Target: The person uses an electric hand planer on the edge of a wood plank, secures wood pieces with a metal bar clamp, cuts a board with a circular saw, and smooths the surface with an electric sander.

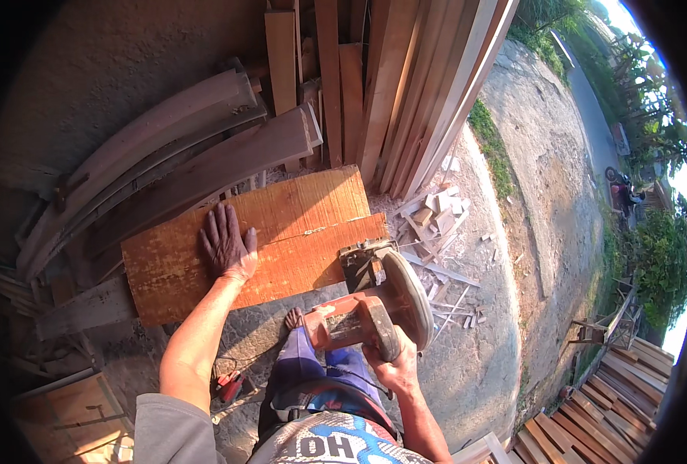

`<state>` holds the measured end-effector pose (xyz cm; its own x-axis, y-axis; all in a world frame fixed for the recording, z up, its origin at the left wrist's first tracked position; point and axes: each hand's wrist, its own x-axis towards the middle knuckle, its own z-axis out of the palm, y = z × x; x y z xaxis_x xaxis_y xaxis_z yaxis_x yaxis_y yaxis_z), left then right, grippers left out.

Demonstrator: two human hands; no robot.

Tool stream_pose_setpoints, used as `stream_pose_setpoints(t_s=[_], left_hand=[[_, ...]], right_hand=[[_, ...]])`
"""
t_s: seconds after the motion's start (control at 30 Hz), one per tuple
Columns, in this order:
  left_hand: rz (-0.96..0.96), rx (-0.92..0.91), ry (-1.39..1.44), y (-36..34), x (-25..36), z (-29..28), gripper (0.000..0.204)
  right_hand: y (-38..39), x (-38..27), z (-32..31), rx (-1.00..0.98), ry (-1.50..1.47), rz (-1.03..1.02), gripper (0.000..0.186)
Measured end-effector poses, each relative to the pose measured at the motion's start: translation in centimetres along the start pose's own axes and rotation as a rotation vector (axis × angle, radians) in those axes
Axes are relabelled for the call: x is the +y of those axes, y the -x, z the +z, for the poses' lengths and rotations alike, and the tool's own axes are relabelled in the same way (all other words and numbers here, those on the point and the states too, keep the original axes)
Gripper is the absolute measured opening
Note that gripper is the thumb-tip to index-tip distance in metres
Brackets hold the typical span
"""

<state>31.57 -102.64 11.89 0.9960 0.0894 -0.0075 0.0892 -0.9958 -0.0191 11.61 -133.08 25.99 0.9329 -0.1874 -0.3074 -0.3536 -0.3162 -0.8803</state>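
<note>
My left hand lies flat on an orange-brown wooden board, its fingers spread. A lengthwise line, perhaps a cut or a joint, runs along the board from its right end. At the near right corner, my right hand is wrapped round the rear handle of a circular saw. The saw has a reddish body and a large rounded blade guard. Its metal base plate sits at the board's right end; the blade itself is hidden.
Planks lean upright behind the board. Long dark beams lie stacked at the left. Wood offcuts litter the ground beyond the saw. A red-handled tool lies by my feet. More boards are at the lower right.
</note>
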Motion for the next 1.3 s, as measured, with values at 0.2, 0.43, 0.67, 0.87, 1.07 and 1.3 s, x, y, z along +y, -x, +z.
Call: stream_pose_setpoints(t_s=[0.2,0.43,0.67,0.87,1.07,1.3], left_hand=[[0.002,-0.002,-0.004,0.0,0.0,-0.2,0.076],[-0.004,-0.026,-0.012,0.0,0.1,-0.5,0.076],[0.008,-0.017,0.002,0.0,0.2,-0.6,0.076],[0.017,-0.001,0.013,0.1,-0.1,-0.5,0.077],[0.028,0.01,0.024,0.0,-0.1,-0.4,0.078],[0.012,-0.028,0.033,0.1,-0.1,-0.7,0.079]], right_hand=[[-0.4,0.1,0.2,-0.008,-0.004,0.019,0.023],[-1.1,-0.2,0.1,-0.049,0.0,0.03,0.027],[-2.0,-0.8,0.3,-0.047,0.0,0.022,0.027],[-2.7,-1.4,0.5,-0.048,0.006,-0.003,0.025],[-3.5,-1.5,0.8,-0.039,0.019,-0.026,0.021],[-4.3,-1.4,1.1,-0.028,0.006,-0.018,0.02]])
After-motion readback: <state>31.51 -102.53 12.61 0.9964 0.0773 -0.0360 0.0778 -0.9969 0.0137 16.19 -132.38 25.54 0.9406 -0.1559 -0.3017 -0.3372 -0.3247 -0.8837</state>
